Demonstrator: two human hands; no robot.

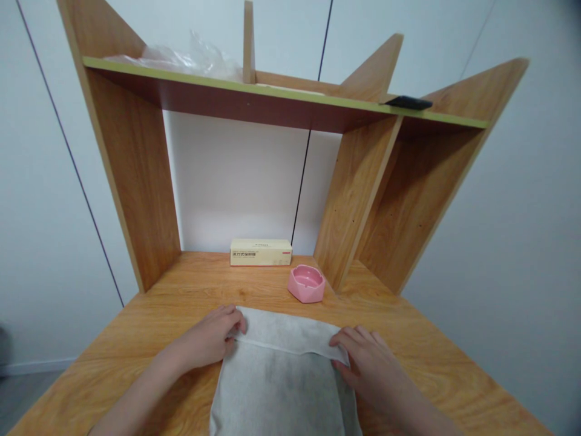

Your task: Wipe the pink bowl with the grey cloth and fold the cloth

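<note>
A pale grey fabric bag (290,387) lies on the wooden desk in front of me, its far end turned over into a flap with a stitched edge. My left hand (222,333) is closed on the flap's left corner, with fingers on top and the thumb at its lower edge. At the right corner, my right hand (363,360) pinches the flap between fingers and thumb. Darker patches show through the cloth below the flap; what is inside, if anything, is hidden. The bag's near end runs out of view.
Behind the bag sit a pink angular ashtray (307,284) and a cream cling film box (261,253). A wooden shelf unit (363,188) rises from the desk (218,278). On its upper shelf lie clear plastic (181,59) and a flat black object (410,102).
</note>
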